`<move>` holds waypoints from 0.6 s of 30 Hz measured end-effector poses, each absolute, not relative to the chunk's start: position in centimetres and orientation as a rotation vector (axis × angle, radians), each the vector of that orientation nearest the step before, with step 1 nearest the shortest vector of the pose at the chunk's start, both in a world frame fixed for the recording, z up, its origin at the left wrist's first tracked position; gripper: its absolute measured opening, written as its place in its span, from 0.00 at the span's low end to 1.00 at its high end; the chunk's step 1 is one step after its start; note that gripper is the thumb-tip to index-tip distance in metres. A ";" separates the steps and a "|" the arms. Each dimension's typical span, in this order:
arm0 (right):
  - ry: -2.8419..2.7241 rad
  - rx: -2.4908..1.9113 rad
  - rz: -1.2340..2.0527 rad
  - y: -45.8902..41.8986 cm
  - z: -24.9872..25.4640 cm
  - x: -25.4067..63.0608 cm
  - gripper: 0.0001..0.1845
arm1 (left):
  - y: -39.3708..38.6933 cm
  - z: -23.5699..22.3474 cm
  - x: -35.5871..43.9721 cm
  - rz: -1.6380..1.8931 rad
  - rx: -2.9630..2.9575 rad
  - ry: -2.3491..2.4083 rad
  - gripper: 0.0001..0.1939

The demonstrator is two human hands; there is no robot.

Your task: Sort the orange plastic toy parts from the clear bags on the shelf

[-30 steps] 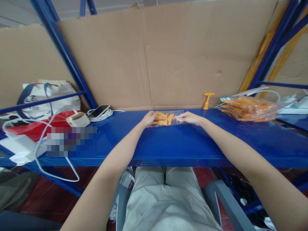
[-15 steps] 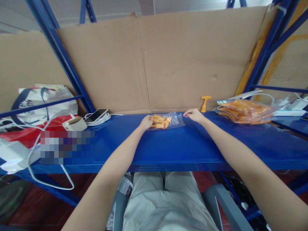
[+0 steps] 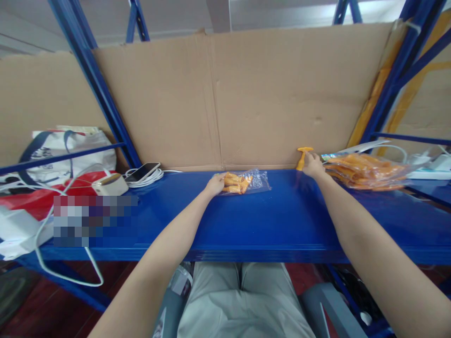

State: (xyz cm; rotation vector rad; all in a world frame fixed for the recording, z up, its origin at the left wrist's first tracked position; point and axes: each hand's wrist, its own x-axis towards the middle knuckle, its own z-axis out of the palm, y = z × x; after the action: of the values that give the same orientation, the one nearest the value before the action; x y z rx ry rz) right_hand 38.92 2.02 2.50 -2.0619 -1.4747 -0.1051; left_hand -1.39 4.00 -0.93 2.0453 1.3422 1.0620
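A clear plastic bag (image 3: 259, 180) with several orange plastic pieces (image 3: 237, 183) inside lies flat on the blue shelf. My left hand (image 3: 214, 185) is closed on the bag's left end, over part of the pieces. At the foot of the cardboard stands an orange T-shaped tool (image 3: 300, 162), upright with its crossbar on top. The fingers of my right hand (image 3: 313, 165) are closed at its stem, just under the crossbar; the fingertips are partly hidden.
A larger clear bag of orange pieces (image 3: 366, 171) lies at the right, beside white cables and a power strip (image 3: 430, 174). On the left are a phone (image 3: 143, 172) on a coiled cable, a white charger (image 3: 110, 184), a red bag and a white tote (image 3: 77, 145). Cardboard (image 3: 268, 98) lines the back.
My right hand has moved right, from beside the small bag's open end to the orange T-shaped tool. My left hand stays on the small bag. The view has tilted slightly.
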 end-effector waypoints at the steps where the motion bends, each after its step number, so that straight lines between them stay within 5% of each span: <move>1: -1.473 -2.067 -0.085 2.3 2.7 38.8 0.45 | 4.0 -0.9 -1.4 1.052 2.041 1.338 0.20; 18: -1.519 -2.228 0.031 8.1 0.8 39.3 0.42 | 3.6 -0.7 -1.1 1.052 2.027 1.356 0.19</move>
State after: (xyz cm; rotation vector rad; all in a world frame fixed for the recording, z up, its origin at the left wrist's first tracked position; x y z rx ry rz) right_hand 39.26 8.13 0.79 -2.2280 -1.5186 0.0305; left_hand -1.08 3.65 -0.68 2.0273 1.3557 1.0524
